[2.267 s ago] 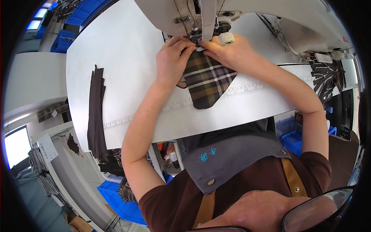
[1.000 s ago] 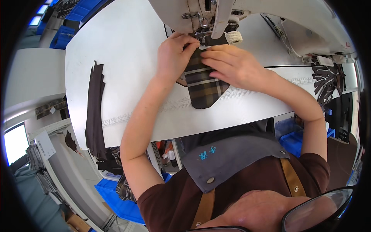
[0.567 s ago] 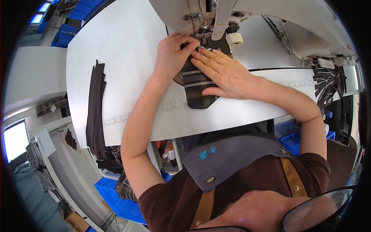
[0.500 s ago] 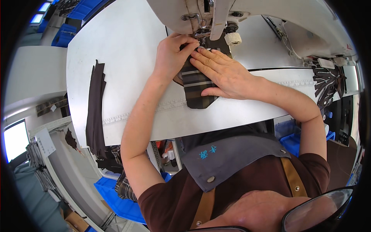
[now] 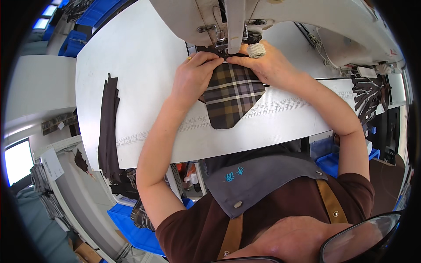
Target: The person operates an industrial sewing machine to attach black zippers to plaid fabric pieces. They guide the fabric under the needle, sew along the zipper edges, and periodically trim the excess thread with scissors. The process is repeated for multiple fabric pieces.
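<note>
A plaid fabric piece (image 5: 234,94) in brown, black and white lies flat on the white table, its far edge at the presser foot (image 5: 222,47) of a sewing machine (image 5: 188,13). With thumb and fingers pinched together, my left hand (image 5: 193,75) holds the far left edge of the fabric, close to the needle area. From the other side my right hand (image 5: 272,65) grips the far right edge, its thumb pointing at the presser foot. The machine's white knob (image 5: 256,50) hides some of its fingers. Both sets of fingertips nearly meet at the foot.
A stack of dark fabric strips (image 5: 109,127) lies at the table's left. Printed ruler markings (image 5: 193,122) run across the tabletop. A bundle of dark and light strips (image 5: 367,94) hangs at the right end. Blue bins (image 5: 138,228) stand below the table.
My right hand has lifted off the fabric's middle and moved up and right to its far edge, baring the plaid. The left hand has shifted slightly down. The fabric has turned a little.
</note>
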Demonstrator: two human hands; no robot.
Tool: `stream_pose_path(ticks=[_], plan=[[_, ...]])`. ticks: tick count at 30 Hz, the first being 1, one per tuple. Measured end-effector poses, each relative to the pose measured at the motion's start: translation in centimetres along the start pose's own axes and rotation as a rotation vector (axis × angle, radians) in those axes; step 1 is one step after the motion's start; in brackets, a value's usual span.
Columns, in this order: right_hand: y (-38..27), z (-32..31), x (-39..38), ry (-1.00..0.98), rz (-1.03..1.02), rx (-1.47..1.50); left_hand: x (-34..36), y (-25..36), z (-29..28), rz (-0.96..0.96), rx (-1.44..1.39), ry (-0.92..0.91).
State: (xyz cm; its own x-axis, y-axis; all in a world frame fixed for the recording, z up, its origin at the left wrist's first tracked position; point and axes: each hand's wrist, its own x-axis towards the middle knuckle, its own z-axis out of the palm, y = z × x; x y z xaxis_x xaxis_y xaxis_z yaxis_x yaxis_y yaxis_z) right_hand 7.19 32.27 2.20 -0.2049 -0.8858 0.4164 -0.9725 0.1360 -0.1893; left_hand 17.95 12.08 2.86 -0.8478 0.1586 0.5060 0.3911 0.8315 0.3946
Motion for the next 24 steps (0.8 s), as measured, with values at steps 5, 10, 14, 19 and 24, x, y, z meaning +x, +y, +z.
stream_pose_path(ticks=[5,10,14,19,24], plan=[[-0.2,-0.2,0.0,-0.003,-0.007,-0.054,-0.2,-0.1,0.1,0.008,0.012,-0.003],[-0.3,0.4,0.0,0.045,-0.004,-0.036,-0.1,-0.4,0.4,0.023,0.016,0.003],[-0.6,0.1,0.1,0.043,-0.017,-0.062,0.0,-0.3,0.2,0.009,0.005,-0.008],[-0.5,0.3,0.2,0.037,0.033,-0.093,0.6,-1.0,0.4,0.004,0.017,0.006],[-0.5,0.1,0.5,0.049,0.035,-0.078,0.7,-1.0,0.5,-0.015,0.01,-0.012]])
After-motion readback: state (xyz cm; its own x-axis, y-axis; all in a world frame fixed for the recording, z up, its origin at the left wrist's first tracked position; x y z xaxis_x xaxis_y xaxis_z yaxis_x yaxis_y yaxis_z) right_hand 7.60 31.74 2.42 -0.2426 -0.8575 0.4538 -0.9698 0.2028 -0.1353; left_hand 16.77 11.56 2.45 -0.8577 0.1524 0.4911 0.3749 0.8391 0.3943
